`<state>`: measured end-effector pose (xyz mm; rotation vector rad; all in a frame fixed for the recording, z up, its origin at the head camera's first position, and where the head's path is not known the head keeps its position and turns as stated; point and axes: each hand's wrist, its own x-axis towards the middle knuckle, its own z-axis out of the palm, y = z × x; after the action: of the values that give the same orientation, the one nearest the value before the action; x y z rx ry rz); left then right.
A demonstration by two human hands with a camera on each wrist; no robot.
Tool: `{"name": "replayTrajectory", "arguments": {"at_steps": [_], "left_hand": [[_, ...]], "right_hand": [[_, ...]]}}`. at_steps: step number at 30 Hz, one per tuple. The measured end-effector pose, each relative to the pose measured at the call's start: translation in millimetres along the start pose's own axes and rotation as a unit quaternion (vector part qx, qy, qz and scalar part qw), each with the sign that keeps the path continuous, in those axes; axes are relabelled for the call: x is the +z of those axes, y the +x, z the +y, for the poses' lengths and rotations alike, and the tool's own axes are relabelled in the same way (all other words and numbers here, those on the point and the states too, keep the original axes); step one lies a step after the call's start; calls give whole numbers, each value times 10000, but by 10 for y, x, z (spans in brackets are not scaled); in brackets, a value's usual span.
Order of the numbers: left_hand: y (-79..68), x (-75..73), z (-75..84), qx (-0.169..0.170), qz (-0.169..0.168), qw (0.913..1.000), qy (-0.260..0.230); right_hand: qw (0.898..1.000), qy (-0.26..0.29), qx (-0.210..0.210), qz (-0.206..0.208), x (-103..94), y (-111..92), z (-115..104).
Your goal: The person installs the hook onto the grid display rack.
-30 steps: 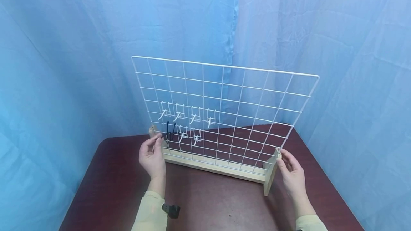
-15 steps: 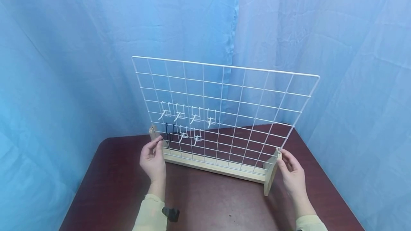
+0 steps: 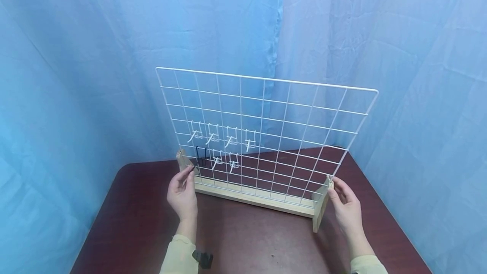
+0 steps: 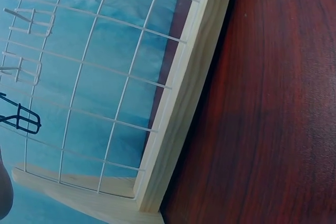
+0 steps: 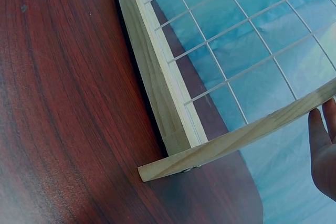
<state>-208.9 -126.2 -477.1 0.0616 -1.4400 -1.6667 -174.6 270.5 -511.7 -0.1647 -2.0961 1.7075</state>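
A white wire grid panel (image 3: pixel 266 79) stands in a pale wooden stand (image 3: pixel 251 200). At the grid's lower left hangs a black wire hook (image 3: pixel 198 157), also visible at the left edge of the left wrist view (image 4: pixel 20 121). Thumb and fingers of my left hand (image 3: pixel 184 195) pinch the prong end of that hook. My right hand (image 3: pixel 347 208) grips the top of the stand's right upright (image 3: pixel 321 208); in the right wrist view, fingers (image 5: pixel 317 132) press against this wooden piece. Only a bit of the left hand shows in its own wrist view.
Several white hooks (image 3: pixel 249 143) hang on the grid in two rows, right of and above the black hook. The stand rests on a dark red wood-grain table (image 3: pixel 262 248). Blue curtains (image 3: pixel 114 54) surround the table at the back and sides.
My left hand has moved slightly down and right, and the black hook's prong end has lowered with it. The right hand, stand and white hooks have stayed in place.
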Motion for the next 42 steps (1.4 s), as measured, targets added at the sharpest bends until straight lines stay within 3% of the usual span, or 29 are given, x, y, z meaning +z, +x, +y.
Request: {"name": "replayTrajectory", "arguments": {"at_steps": [4,9,19,24,29,32,35,39,42], "left_hand": [[-20,-47,-144,-132,47,9999,77],[-56,-112,-179,-293,-19,9992,253],[-131,-247,47,-762,-336,9943,663],[-195,-376,68,-727,-749,9869,1227],[-244,-501,115,-663,-1286,9724,1831],[-270,-547,153,-572,-1574,9636,2083],[-289,-580,148,-337,-1842,9589,2132],[-298,-643,5,-95,-2179,9550,2011],[-308,-681,-85,-68,-2440,9481,2039]], "right_hand": [[10000,-1,23,2,-3,-1,-3],[10000,43,37,-7,-8,3,-17],[9999,-42,154,11,-11,-3,-73],[9996,-147,225,-7,14,-63,-256],[9994,-338,83,5,23,-103,-341],[9984,-531,-198,0,7,-109,-280],[9922,-947,-809,74,-14,-108,-207],[9662,-1805,-1805,358,-45,-98,-197],[9454,-2229,-2322,513,-74,-88,-246]]}}
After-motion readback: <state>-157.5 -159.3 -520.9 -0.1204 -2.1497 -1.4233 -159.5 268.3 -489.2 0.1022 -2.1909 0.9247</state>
